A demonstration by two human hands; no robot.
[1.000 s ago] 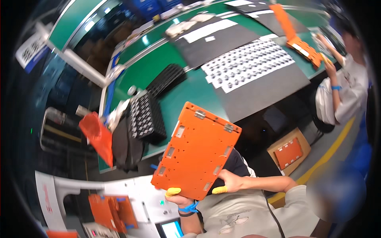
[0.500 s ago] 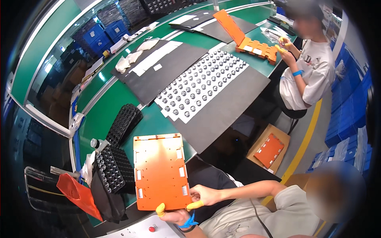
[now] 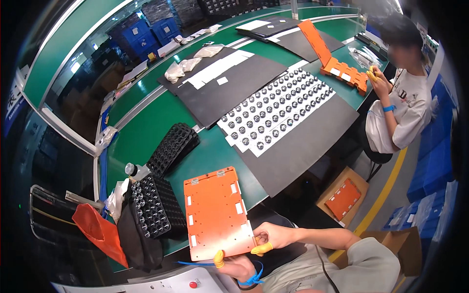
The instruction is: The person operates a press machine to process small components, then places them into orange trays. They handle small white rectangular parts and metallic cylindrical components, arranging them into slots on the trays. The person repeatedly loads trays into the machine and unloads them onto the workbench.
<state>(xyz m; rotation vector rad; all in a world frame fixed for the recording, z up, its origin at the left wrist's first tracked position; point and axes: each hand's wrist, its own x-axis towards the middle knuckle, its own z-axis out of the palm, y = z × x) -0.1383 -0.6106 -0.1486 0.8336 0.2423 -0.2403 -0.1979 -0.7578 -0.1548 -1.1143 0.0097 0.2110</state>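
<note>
An orange rectangular panel (image 3: 215, 217) with small holes, pale cutouts and metal hinge-like pieces at its far end is held before me, tilted. My left hand (image 3: 237, 268), with a yellow finger cot and a blue wrist strap, grips its near edge, thumb on top; the fingers beneath are hidden. At the near right corner my right hand (image 3: 273, 237) is closed, fingers curled against the panel's edge, one in a yellow cot. Left of the panel stands a black tray (image 3: 151, 205) of round cups, with another black tray (image 3: 173, 146) behind it.
A white sheet of black round parts (image 3: 278, 110) lies on a dark mat (image 3: 312, 136). A co-worker (image 3: 400, 93) sits at right by a hinged orange piece (image 3: 342, 71). A cardboard box (image 3: 342, 195) holds another orange panel. A red bag (image 3: 95, 229) hangs at left.
The view has shifted, so the table appears farther right. The panel has turned slightly and its surface tilts differently. The co-worker's hands have come closer together, away from the hinged orange piece.
</note>
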